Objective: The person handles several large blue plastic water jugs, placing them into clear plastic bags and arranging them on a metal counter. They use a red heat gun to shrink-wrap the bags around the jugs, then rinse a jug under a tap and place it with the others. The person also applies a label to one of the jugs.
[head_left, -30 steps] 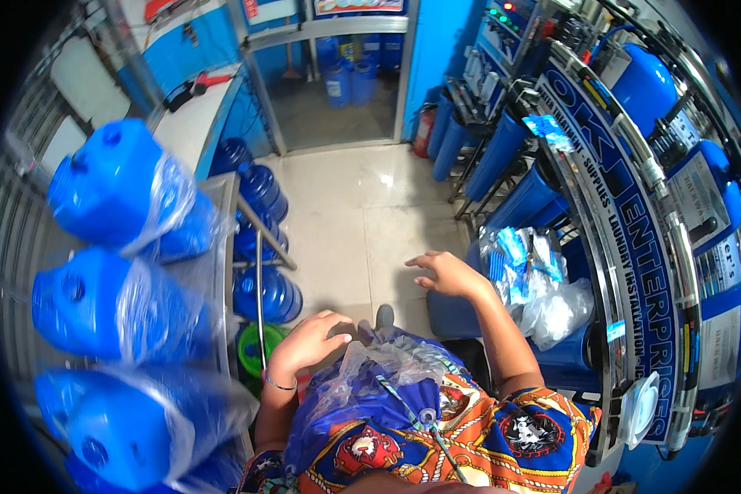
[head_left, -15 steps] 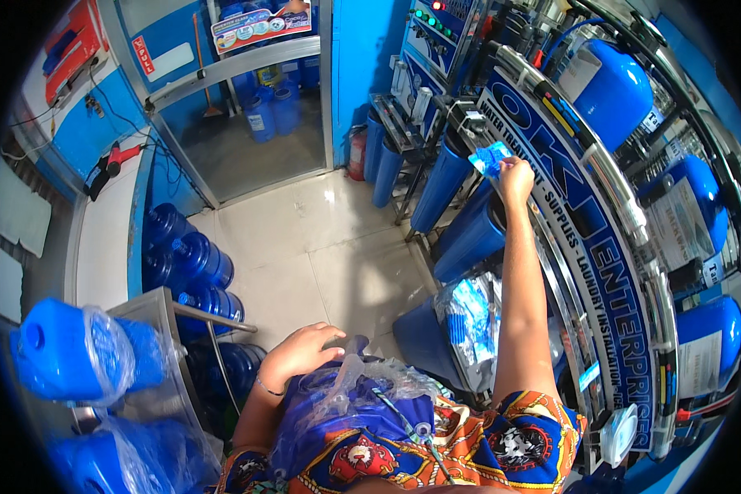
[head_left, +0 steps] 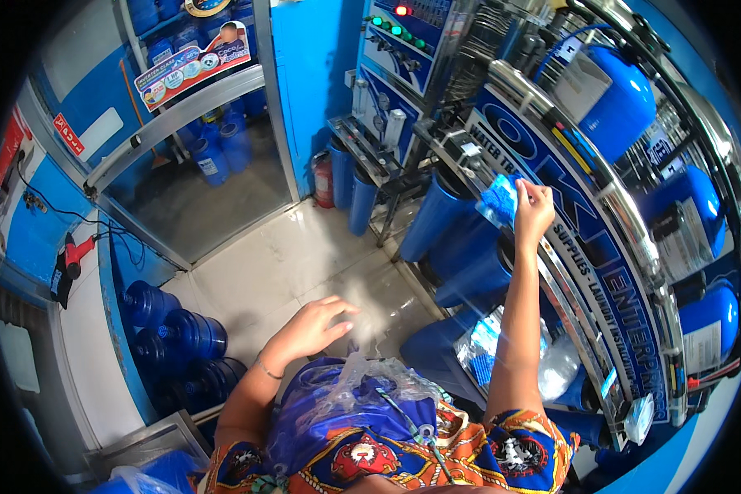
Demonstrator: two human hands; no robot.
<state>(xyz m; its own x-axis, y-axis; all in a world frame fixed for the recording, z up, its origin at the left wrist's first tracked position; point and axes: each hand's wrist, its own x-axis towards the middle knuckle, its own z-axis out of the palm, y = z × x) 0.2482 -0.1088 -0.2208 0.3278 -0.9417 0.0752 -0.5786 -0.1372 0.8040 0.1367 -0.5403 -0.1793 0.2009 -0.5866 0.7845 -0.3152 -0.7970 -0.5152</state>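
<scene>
My right hand [head_left: 534, 216] reaches out in front of the long sign rail and pinches a small crumpled blue-and-clear plastic packet [head_left: 500, 200] by its edge. My left hand [head_left: 311, 328] is raised above the floor with its fingers loosely stretched and nothing in them. A blue item under clear plastic [head_left: 354, 399] lies against my torso, by my left forearm; its kind I cannot make out. Beneath my right forearm stands a blue bin [head_left: 432, 350] with blue-and-white plastic packets [head_left: 479, 350] at its top.
Blue filter housings [head_left: 428, 216] line the right side under the sign [head_left: 589, 272]. Blue tanks [head_left: 609, 103] stand behind it. Large blue water bottles [head_left: 193, 333] are grouped at left. A red extinguisher [head_left: 323, 181] stands near the glass door [head_left: 198, 185]. A red-and-black tool [head_left: 76, 257] lies on the ledge.
The view has swung to the right. My right hand still holds the packet, now lower in the picture. My left hand has risen a little, with its fingers reaching further forward.
</scene>
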